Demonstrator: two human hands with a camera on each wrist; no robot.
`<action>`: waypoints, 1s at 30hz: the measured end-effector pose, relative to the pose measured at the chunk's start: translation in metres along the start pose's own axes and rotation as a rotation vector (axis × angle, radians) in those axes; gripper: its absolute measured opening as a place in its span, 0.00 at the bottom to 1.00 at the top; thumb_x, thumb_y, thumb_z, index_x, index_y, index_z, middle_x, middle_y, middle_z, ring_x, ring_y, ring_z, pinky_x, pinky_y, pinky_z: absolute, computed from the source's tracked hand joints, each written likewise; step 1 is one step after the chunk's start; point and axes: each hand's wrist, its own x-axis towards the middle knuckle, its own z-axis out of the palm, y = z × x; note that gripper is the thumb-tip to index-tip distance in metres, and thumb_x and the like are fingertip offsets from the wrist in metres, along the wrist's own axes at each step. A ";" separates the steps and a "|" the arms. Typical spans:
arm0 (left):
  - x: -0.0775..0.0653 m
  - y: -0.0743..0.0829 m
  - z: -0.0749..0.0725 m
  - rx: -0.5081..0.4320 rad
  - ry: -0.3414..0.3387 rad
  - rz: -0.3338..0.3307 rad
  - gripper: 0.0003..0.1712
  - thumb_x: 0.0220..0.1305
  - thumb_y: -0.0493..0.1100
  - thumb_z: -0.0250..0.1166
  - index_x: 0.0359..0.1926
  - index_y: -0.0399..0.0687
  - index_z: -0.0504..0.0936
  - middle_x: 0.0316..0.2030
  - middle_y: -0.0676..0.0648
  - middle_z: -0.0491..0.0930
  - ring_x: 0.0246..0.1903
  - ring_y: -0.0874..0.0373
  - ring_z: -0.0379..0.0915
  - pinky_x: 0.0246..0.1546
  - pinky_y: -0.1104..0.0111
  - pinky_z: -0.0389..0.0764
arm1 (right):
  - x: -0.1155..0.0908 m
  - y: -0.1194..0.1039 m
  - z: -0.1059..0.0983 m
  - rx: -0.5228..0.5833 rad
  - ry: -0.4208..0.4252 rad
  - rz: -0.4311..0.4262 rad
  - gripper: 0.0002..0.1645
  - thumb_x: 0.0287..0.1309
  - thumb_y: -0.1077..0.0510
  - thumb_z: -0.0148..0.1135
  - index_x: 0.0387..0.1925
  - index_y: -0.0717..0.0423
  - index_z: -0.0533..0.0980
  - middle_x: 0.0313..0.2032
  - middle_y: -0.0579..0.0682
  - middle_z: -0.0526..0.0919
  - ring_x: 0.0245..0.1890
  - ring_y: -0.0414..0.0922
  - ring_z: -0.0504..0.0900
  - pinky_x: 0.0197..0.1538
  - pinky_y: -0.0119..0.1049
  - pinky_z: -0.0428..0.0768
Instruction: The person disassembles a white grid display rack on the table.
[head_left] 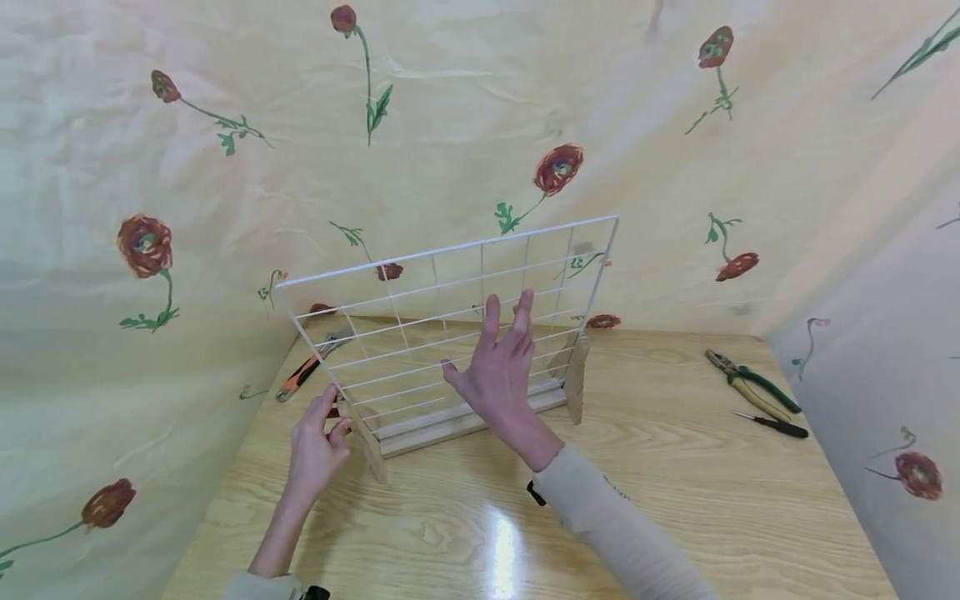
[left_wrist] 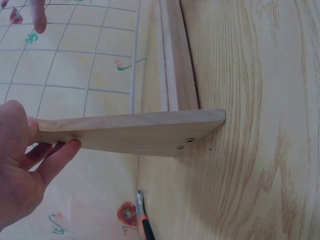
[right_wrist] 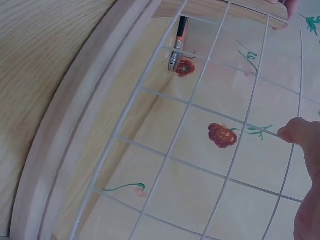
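A white wire grid (head_left: 482, 244) stands tilted in a wooden frame, with a grooved wooden rail (head_left: 435, 429) along its lower edge. My left hand (head_left: 311, 450) pinches the upper part of the left wooden end panel (left_wrist: 130, 134), thumb on one edge and fingertips on its outer face. Two screw heads (left_wrist: 189, 140) show low on that panel. In front of the grid my right hand (head_left: 501, 375) is spread, its fingers straight and its thumb (right_wrist: 295, 131) right at a wire. The right wooden end panel (head_left: 576, 379) stands at the rail's other end.
An orange-and-black wrench (head_left: 303, 375) lies behind the left end panel. Pliers (head_left: 757, 392) with green and yellow handles and a black-handled screwdriver (head_left: 780, 426) lie on the right of the wooden table (head_left: 675, 500). Flowered cloth (head_left: 450, 100) hangs close behind the table.
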 end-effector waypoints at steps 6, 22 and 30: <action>-0.001 0.001 -0.001 -0.002 -0.001 -0.014 0.33 0.45 0.12 0.66 0.56 0.22 0.74 0.37 0.34 0.78 0.34 0.39 0.81 0.31 0.89 0.75 | 0.009 -0.003 -0.005 0.013 0.002 -0.012 0.83 0.24 0.44 0.87 0.73 0.58 0.42 0.72 0.73 0.35 0.61 0.70 0.64 0.48 0.63 0.78; -0.002 0.001 -0.002 -0.028 -0.021 -0.046 0.32 0.48 0.12 0.65 0.57 0.23 0.73 0.38 0.33 0.78 0.36 0.37 0.81 0.31 0.90 0.75 | 0.038 -0.013 -0.020 -0.012 0.002 0.012 0.81 0.26 0.40 0.86 0.73 0.56 0.42 0.71 0.73 0.36 0.61 0.68 0.64 0.47 0.61 0.79; -0.001 0.001 0.000 -0.010 -0.025 -0.050 0.30 0.48 0.13 0.66 0.54 0.28 0.75 0.37 0.34 0.78 0.35 0.39 0.81 0.25 0.74 0.84 | 0.051 -0.016 -0.028 -0.002 -0.009 0.005 0.83 0.23 0.41 0.87 0.74 0.55 0.41 0.72 0.72 0.36 0.61 0.70 0.64 0.40 0.59 0.80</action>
